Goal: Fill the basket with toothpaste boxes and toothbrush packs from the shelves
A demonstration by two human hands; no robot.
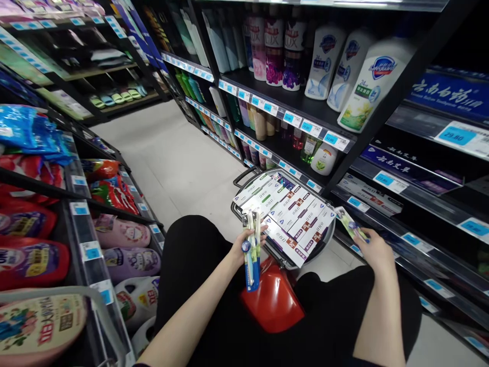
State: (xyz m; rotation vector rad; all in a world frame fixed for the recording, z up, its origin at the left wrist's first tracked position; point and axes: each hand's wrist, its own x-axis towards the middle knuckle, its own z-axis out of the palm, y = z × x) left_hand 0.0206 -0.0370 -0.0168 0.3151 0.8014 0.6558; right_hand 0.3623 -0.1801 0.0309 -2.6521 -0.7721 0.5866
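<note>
My left hand (240,248) grips packaged toothbrushes (251,267), upright in clear and blue packs, above my lap. On the right, my right hand (376,250) pinches another packaged toothbrush (347,223) with a green and white pack, near the lower shelf. Between my hands lies a layer of white toothpaste boxes (298,211) in a basket (327,239) with a dark handle. A glossy red item (273,300) sits between my knees at the near side of the basket; its kind is unclear.
Shelves on the right hold body wash bottles (376,76) and toothpaste boxes (412,165) above price tags (456,135). Laundry bottles (132,260) and bags line the left shelf. A pale floor aisle (153,153) runs ahead towards slippers (126,96) on a rack.
</note>
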